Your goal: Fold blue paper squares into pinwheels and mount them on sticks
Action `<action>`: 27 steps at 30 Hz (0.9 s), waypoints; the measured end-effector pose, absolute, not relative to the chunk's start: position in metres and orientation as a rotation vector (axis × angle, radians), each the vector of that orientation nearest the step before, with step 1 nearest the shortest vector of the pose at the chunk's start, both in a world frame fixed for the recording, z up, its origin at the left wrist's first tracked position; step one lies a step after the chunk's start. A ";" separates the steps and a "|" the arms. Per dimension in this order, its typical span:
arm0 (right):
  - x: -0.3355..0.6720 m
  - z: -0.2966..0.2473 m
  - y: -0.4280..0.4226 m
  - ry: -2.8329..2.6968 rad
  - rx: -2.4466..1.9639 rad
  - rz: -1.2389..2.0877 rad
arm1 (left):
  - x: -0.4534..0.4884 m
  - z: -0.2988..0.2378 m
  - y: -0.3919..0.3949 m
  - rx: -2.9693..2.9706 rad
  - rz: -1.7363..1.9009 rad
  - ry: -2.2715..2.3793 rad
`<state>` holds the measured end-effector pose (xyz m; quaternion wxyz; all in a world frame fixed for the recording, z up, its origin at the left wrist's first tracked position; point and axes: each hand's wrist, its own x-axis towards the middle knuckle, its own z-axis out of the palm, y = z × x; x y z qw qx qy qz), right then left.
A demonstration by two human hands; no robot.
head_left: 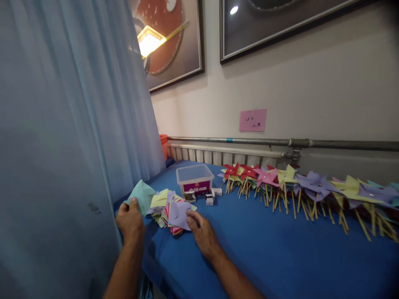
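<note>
My left hand [130, 220] pinches a pale teal sheet of paper [141, 196] at its lower edge, thumb on top. The sheet looks creased and is held up beside the blue curtain. My right hand [202, 234] has its fingers loosely curved and apart at the right edge of a purple paper sheet [179, 214]; whether the fingertips touch it I cannot tell. That purple sheet lies on top of a pile of coloured papers [176, 229]. Close by on its left is another pile, topped by a yellow paper sheet [159, 199].
Behind the papers stands a clear plastic tub [195, 172] with small boxes [210, 199] before it. Several paper pinwheels [266, 176] on sticks line the blue-covered surface [249, 241] at right. A curtain [71, 137] hangs at left; a metal rail [258, 142] runs along the wall.
</note>
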<state>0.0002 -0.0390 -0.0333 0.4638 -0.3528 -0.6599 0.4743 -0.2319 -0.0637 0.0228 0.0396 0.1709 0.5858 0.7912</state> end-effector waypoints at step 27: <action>0.177 -0.039 -0.048 -0.933 -1.072 1.275 | -0.011 -0.015 0.009 1.143 0.993 1.002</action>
